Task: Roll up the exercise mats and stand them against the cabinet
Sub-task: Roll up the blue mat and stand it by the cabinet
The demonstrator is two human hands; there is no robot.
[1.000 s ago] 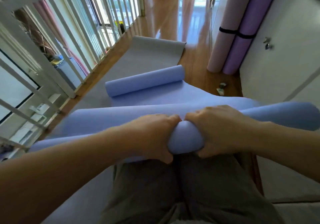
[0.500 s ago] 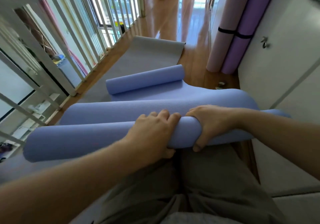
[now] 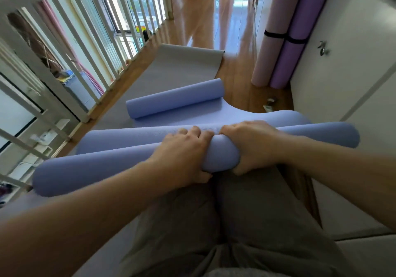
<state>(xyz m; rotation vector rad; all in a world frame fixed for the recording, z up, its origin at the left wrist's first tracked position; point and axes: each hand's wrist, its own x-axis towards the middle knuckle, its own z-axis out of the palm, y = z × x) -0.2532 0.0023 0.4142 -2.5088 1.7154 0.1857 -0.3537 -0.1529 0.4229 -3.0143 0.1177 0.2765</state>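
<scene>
Hands side by side, the left hand (image 3: 184, 154) and right hand (image 3: 250, 144) both grip the blue mat roll (image 3: 90, 174), the pink and purple rolled mats (image 3: 285, 47) leaning on the cabinet (image 3: 342, 66) beyond the right one.

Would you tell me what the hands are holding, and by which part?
The left hand and right hand grip the rolled blue foam exercise mat around its middle.

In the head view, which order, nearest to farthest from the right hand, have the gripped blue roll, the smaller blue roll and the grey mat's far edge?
1. Gripped blue roll, held by the right hand.
2. Smaller blue roll, ahead and left.
3. Grey mat's far edge, beyond that roll.
</scene>
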